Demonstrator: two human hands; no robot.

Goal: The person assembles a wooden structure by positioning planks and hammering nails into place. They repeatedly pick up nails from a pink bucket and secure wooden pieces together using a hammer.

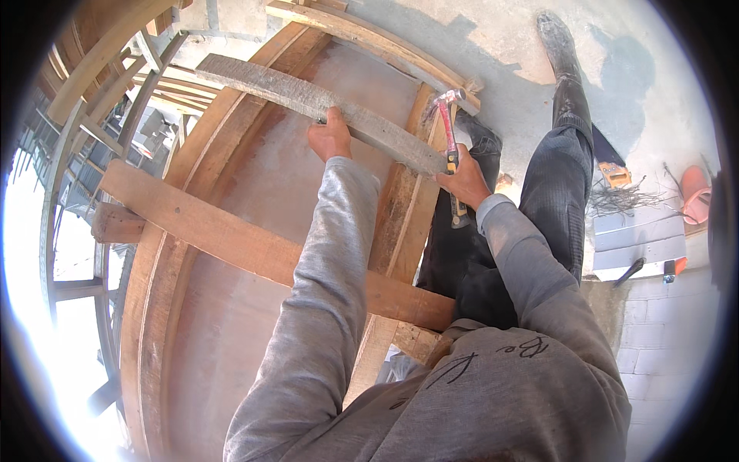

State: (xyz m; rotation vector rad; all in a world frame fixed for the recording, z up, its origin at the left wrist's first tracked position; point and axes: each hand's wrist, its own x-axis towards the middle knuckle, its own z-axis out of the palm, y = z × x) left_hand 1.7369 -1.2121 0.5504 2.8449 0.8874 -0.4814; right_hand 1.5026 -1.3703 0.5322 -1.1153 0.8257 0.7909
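Note:
A weathered grey wooden board lies slantwise over the long timber frame, crossing its side rails. My left hand is closed around the board's near edge at about its middle. In my right hand is a hammer with a red, yellow and black handle, its metal head pointing away from me. That same hand is at the board's right end; whether it also grips the board I cannot tell. Closer to me, a brown crosspiece spans the frame, untouched by either hand.
A smooth pale panel lies between the rails. Another timber crosses the far end. To the right are a handsaw, a bundle of thin wires and an orange-pink object. More timber framing stands at the left.

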